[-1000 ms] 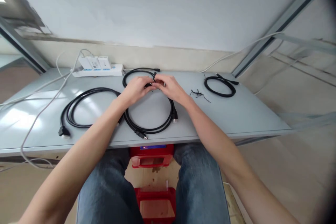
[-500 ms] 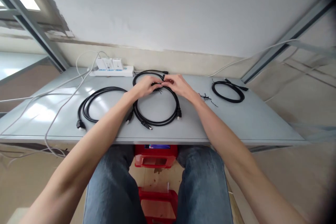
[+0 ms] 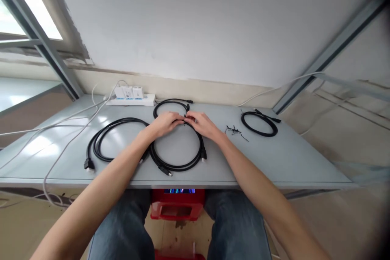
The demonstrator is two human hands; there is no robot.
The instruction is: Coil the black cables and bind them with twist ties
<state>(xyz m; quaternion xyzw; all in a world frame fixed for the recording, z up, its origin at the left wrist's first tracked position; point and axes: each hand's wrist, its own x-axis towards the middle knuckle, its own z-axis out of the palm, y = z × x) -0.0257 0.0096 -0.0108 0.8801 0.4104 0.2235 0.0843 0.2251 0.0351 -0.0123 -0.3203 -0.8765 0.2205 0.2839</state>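
Observation:
A coiled black cable [image 3: 178, 168] lies flat in front of me, its plugs at the near side and right. At its far side, my left hand [image 3: 166, 123] is closed, its thumb and forefinger pinching a thin black twist tie [image 3: 184, 116] around the strands. My right hand [image 3: 203, 124] meets it fingertip to fingertip, pinched on the same tie. The fingers hide most of the tie. Another coiled cable [image 3: 99, 151] lies to the left, partly under my left forearm. Beyond my hands is a smaller cable loop [image 3: 156, 109].
Several loose black twist ties [image 3: 234, 131] lie right of my hands, before another coiled cable [image 3: 273, 131]. A white power strip [image 3: 146, 100] with chargers stands at the back left, and white cords [image 3: 71, 143] cross the table's left side. A red stool [image 3: 176, 203] is below the table edge.
The view has tilted up, so the table appears lower. My hands stay at the far side of the middle coil, fingertips still together at the tie.

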